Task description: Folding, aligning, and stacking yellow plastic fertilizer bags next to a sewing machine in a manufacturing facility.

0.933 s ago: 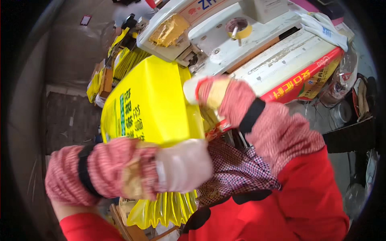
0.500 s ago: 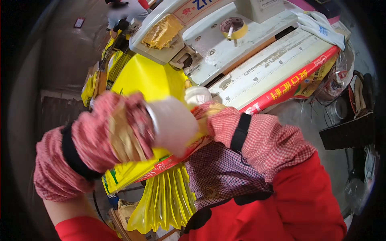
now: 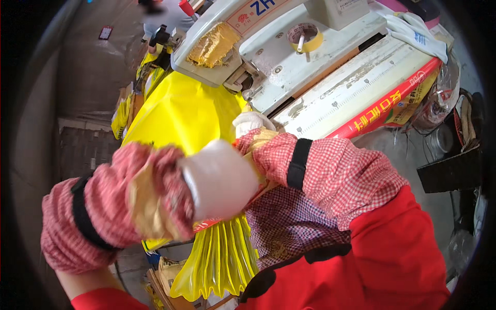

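Yellow plastic bag [image 3: 181, 111] lies stretched from the white machine [image 3: 289, 62] at top down toward the person's lap. Glossy, see-through w/ a smooth upper part. Lower end is gathered into pleats [image 3: 222, 258] that fan out below the hands, w/ a red printed strip at the gather.

Left hand [image 3: 217, 178], in a white glove, is closed on the bag at the gather, fingers wrapped round it. Right hand [image 3: 251, 124], also white-gloved, sits just behind at the bag's right edge, near the machine's front. Mostly hidden by the sleeve, so can't tell if it's clamped or loose. Both forearms wear red-checked sleeve covers w/ black bands.

Labels etc.: red-bordered rectangular label w/ blue characters on the machine's top. Patch of brown tape [image 3: 213, 44] on its left end. Roll of yellow tape [image 3: 305, 37] on its deck. Long red box [image 3: 387, 108] w/ yellow lettering lies along the machine's right side. More yellow bags [image 3: 124, 111] w/ dark print are stacked at left.
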The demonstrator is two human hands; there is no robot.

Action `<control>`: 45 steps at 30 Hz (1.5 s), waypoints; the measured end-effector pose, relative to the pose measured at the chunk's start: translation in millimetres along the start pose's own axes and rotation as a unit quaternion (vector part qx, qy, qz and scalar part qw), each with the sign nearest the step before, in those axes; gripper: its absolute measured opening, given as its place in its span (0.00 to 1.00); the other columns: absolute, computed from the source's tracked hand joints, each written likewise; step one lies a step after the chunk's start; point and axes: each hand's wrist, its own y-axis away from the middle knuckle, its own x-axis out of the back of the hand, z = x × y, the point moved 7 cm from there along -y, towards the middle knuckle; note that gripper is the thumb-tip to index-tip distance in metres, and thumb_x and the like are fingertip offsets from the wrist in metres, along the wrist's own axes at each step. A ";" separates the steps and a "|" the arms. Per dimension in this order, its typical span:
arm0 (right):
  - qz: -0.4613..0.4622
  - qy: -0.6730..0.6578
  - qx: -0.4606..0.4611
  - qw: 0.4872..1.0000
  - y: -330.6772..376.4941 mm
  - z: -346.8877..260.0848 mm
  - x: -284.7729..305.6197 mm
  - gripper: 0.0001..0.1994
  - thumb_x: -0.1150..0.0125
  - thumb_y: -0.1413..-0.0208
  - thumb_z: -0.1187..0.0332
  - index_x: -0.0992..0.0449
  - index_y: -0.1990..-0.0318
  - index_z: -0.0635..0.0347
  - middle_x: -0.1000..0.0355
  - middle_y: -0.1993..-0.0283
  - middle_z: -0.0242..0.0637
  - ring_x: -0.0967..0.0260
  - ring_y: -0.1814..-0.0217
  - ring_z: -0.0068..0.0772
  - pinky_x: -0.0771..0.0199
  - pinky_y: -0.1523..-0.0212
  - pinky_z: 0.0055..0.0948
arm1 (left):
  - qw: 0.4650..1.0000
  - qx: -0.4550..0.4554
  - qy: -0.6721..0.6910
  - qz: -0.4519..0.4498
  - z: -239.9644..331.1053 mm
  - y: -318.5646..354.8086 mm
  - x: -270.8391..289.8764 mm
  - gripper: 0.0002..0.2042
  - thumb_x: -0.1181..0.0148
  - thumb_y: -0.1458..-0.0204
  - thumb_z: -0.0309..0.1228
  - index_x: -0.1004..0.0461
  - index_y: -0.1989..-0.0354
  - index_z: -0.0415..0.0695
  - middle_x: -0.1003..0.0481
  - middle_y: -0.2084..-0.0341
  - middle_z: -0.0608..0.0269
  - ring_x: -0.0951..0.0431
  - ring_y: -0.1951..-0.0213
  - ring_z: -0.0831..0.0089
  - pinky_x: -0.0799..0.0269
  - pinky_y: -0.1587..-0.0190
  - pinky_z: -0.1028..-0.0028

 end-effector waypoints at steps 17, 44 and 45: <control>-0.102 -0.095 -0.074 0.987 -25.2 9.1 3.4 0.18 0.60 0.41 0.60 0.29 0.67 0.69 0.30 0.68 0.50 0.30 0.65 0.51 0.29 0.63 0.47 | 0.990 -0.066 0.046 0.117 41.4 -12.9 -7.9 0.05 0.43 0.66 0.33 0.25 0.84 0.46 0.27 0.85 0.58 0.25 0.75 0.55 0.31 0.65 0.63; -0.035 0.945 -0.236 0.225 39.3 -41.5 -99.2 0.16 0.39 0.53 0.65 0.27 0.54 0.54 0.29 0.51 0.31 0.29 0.56 0.29 0.26 0.64 0.35 | 0.960 0.060 -0.157 0.222 -96.1 28.3 -24.1 0.28 0.34 0.71 0.51 0.27 0.58 0.51 0.26 0.63 0.57 0.32 0.52 0.60 0.45 0.43 0.57; -0.097 0.938 -0.189 0.275 37.5 -22.1 -53.2 0.14 0.41 0.52 0.65 0.25 0.56 0.52 0.28 0.52 0.31 0.29 0.56 0.30 0.26 0.65 0.36 | 0.915 -0.018 -0.124 0.383 -86.1 32.4 -7.4 0.31 0.36 0.70 0.54 0.28 0.56 0.51 0.27 0.59 0.56 0.33 0.50 0.58 0.49 0.40 0.55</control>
